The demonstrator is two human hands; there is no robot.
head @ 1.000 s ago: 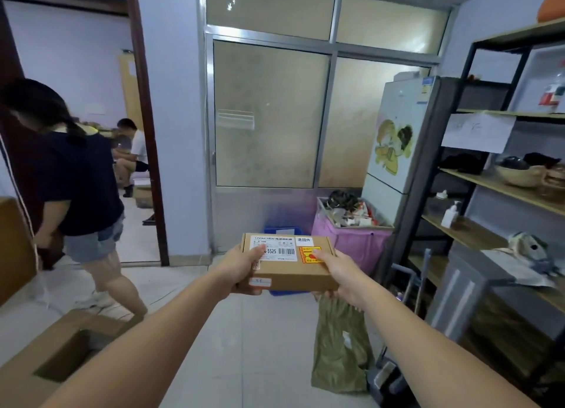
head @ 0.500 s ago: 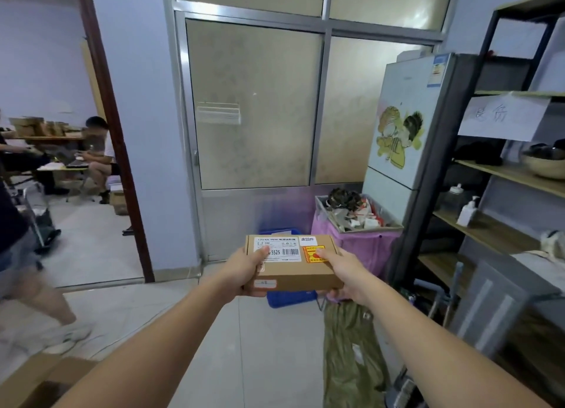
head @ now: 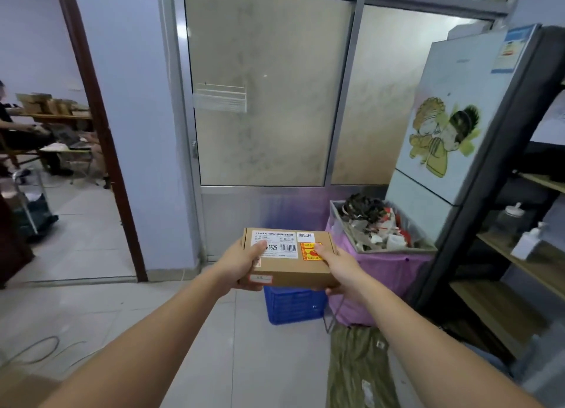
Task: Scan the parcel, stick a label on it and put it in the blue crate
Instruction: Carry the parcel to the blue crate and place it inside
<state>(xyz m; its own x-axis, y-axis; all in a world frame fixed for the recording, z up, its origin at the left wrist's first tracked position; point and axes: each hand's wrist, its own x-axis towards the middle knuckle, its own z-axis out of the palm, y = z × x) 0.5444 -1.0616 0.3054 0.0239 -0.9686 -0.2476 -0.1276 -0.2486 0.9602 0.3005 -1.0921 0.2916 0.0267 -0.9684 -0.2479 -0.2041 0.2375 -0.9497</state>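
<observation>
Parcel (head: pixel 289 259): a flat brown cardboard box held level in the air between both hands, above and in front of the blue crate.
Left hand (head: pixel 241 265): clasps the parcel's left end, thumb pressed on top over the white barcode label (head: pixel 275 244), the other fingers curled under the box.
Right hand (head: pixel 342 270): clasps the right end the same way, thumb tip resting on the orange-and-red sticker (head: pixel 311 251), fingers wrapped beneath.
Arms: both bare forearms reach forward from the lower corners of the view, nearly straight, converging on the box.
Parcel markings: a small white tag with printed characters sits beside the barcode label on top; a small red-edged slip (head: pixel 260 278) is stuck on the near side face.
Blue crate (head: pixel 293 306): stands on the tiled floor (head: pixel 153 309) directly below the parcel, its top hidden by the box.
Bin (head: pixel 382 273): lined with a purple bag and full of scraps, touching or just beside the crate's right side.
Fridge (head: pixel 452 126): behind the bin, carrying a cartoon sticker.
Shelving (head: pixel 519 254): dark frame with wooden boards, at the right edge.
Doorway: at the left, a seated person (head: pixel 18 132) in the far room.
</observation>
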